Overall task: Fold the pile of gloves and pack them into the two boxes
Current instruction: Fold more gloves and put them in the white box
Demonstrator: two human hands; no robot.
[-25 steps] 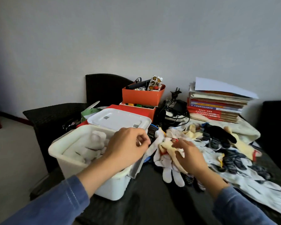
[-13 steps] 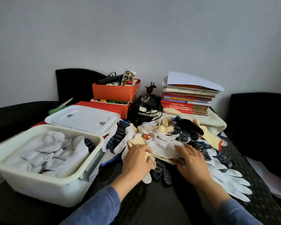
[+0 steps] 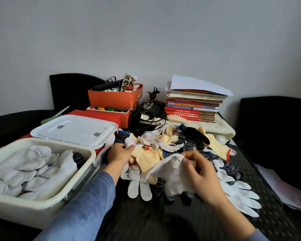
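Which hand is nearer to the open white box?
Left. The left hand lies beside the open white box; the right hand is farther right, pinching a white glove.

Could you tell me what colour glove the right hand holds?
The glove is white; head view shows it.

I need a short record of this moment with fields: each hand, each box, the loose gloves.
left hand: on the glove pile, grip unclear
right hand: pinches a white glove above the pile
open box: holds folded white gloves
second box: lid on, behind the open box
glove pile: white, yellow, dark, on the table
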